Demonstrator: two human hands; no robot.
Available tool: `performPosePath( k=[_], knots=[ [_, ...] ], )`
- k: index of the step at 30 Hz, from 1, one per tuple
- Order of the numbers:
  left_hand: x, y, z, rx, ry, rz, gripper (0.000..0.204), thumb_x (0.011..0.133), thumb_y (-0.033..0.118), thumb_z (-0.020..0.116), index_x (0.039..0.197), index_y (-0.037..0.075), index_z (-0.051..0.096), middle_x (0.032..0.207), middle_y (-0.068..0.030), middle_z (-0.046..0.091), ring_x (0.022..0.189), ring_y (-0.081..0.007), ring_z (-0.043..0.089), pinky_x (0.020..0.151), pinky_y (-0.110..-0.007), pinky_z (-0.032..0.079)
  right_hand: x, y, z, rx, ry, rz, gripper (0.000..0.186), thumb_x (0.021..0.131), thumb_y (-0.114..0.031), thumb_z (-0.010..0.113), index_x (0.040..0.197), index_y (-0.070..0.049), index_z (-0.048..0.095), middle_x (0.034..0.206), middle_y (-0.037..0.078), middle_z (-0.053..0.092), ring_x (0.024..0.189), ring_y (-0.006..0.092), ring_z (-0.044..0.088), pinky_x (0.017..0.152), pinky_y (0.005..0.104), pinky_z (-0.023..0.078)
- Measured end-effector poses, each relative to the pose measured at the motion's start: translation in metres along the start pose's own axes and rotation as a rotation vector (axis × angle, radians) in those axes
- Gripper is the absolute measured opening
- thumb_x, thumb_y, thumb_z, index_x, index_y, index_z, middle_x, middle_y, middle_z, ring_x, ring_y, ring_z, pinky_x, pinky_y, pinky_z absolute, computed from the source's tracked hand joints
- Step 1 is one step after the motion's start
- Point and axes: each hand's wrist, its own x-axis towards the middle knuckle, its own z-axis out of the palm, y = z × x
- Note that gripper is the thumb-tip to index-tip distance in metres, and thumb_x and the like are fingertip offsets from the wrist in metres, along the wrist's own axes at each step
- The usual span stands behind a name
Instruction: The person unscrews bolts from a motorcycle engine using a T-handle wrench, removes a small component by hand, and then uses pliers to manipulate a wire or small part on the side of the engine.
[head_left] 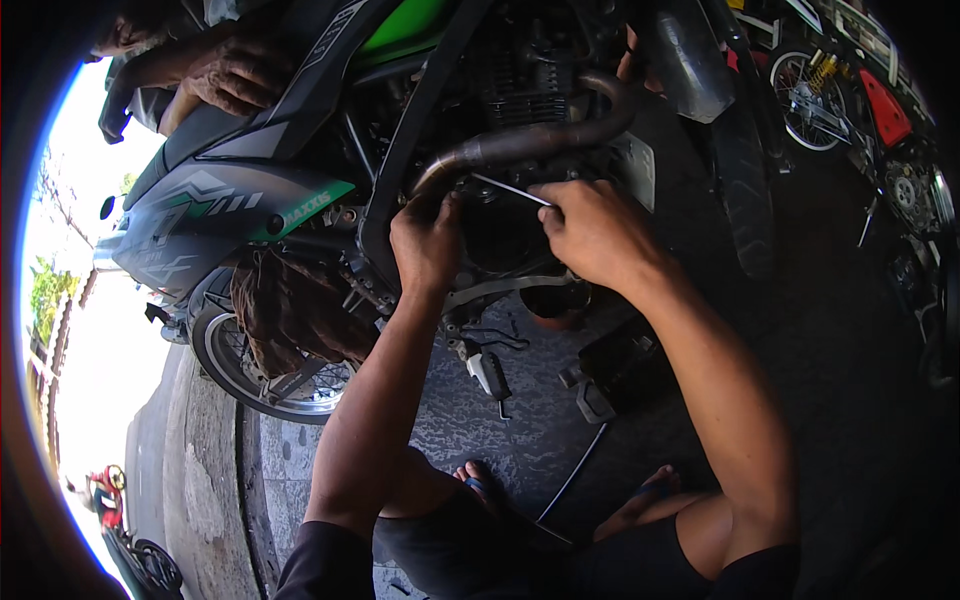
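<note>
below the bent, brown-and-grey metal exhaust pipe [520, 145] of a black, grey and green motorcycle [404, 150], the right hand [595, 230] pinches the near end of a thin, straight, silvery metal rod [510, 189] between thumb and curled fingers. the rod slants up to the left, its far tip lying just under the pipe, against the dark side of the engine. the left hand [425, 245] is at the pipe's lower left end, thumb raised and fingers bent out of sight; whether it grips anything, i cannot tell.

toward the left edge of the grey tiled floor [440, 415], a crumpled brown cloth [290, 310] hangs over the black-tyred, spoked rear wheel [204, 345]. right of it, a black-and-silver footpeg [487, 372] juts out from the motorcycle. a black, box-shaped part [625, 365] sits on the floor under the right forearm, near a long, thin rod-like piece [572, 470] between the person's feet. at upper left, another person's hand [235, 75] rests on the motorcycle.
</note>
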Motion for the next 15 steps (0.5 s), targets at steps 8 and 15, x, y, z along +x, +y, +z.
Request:
performPosePath(
  k=[8,15],
  knots=[
    [0.007,-0.005,-0.004,-0.039,-0.007,-0.031,0.03,0.091,0.015,0.065,0.116,0.0,0.07,0.101,-0.0155,0.075,0.092,-0.0192,0.071,0.083,-0.032,0.053,-0.007,0.023,-0.018,0.042,0.019,-0.036,0.026,0.093,-0.016,0.059,0.113,-0.004,0.072,0.098,0.024,0.071,0.094,0.0368,0.07,0.087,0.0456,0.054],
    [0.016,-0.003,-0.002,-0.121,0.01,0.064,0.031,0.094,0.017,0.065,0.115,-0.006,0.07,0.097,-0.0104,0.073,0.087,-0.0136,0.064,0.081,-0.029,0.049,-0.023,0.032,-0.019,0.048,0.019,-0.043,0.022,0.095,-0.019,0.059,0.102,-0.003,0.072,0.091,0.022,0.071,0.088,0.0364,0.07,0.078,0.0474,0.053]
  ],
)
